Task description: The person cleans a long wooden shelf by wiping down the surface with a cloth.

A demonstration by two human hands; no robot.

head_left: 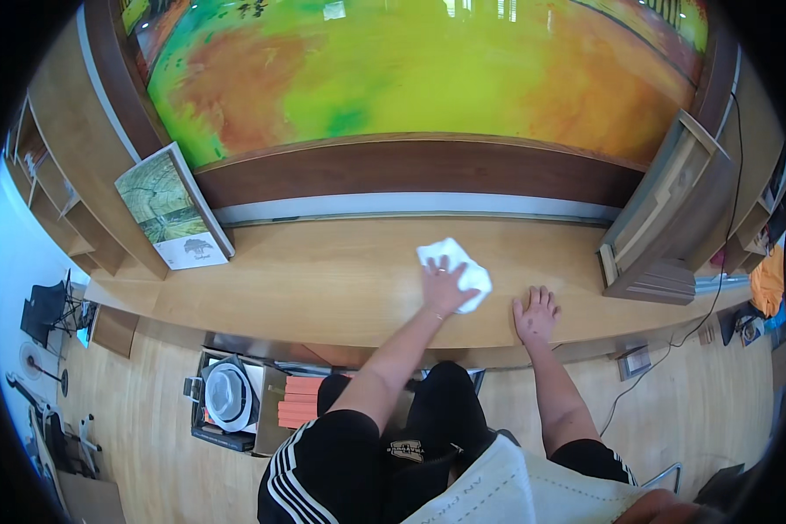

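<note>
A white cloth lies bunched on the light wooden shelf top, right of its middle. My left hand is on the cloth, its fingers bent over it and pressing it against the wood; a ring and a thin bracelet show on this hand and wrist. To the right, near the front edge, my right hand rests palm down on the bare wood. Its fingers are spread, and it holds nothing. The cloth's underside is hidden.
A picture box leans at the left end, and a wooden frame stands at the right. Behind rises a large colourful glossy panel. Below are an open case, orange blocks and a black cable.
</note>
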